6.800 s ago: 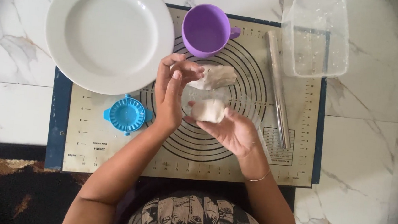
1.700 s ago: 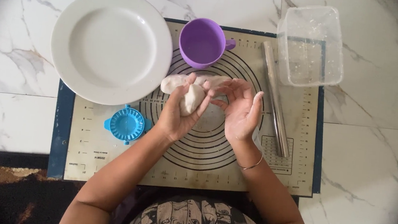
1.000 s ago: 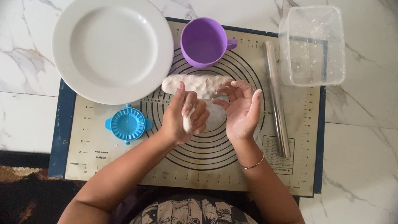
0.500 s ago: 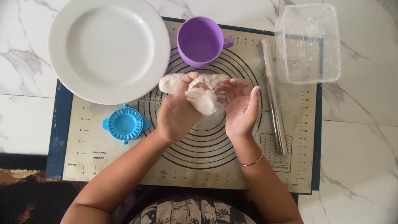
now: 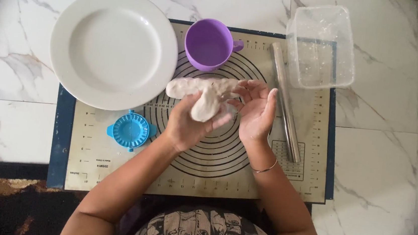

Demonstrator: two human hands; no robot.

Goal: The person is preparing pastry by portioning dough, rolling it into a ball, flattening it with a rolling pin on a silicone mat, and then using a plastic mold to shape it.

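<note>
Holding a lump of pale dough (image 5: 209, 102) above the middle of the baking mat (image 5: 113, 169), the left hand (image 5: 188, 126) had its grip wrapped around the lower end of the lump, while the right hand (image 5: 257, 114) stood open beside it, palm turned inward and fingers spread, its fingertips close to the dough but not clearly closed on anything. A second, longer piece of dough (image 5: 186, 86) lay on the mat just beyond the hands, and whether the held lump was joined to it could not be told.

Several things looked risky. The dough seemed soft and drooping, so it could have stretched, torn or slid from the one-handed hold onto the mat. It also looked sticky enough to cling to the palms and come away unevenly. The purple cup (image 5: 209, 44) stood just behind the hands, near enough that a forward sweep might have knocked it over. The metal rolling pin (image 5: 286, 104) lay just beside the right hand and could have rolled if nudged by that wrist. The white plate (image 5: 114, 48) overlapped the mat's left edge, with the blue dumpling press (image 5: 131, 130) close by the left forearm, which might have bumped it. The clear plastic container (image 5: 321, 46) sat on the far right corner.
</note>
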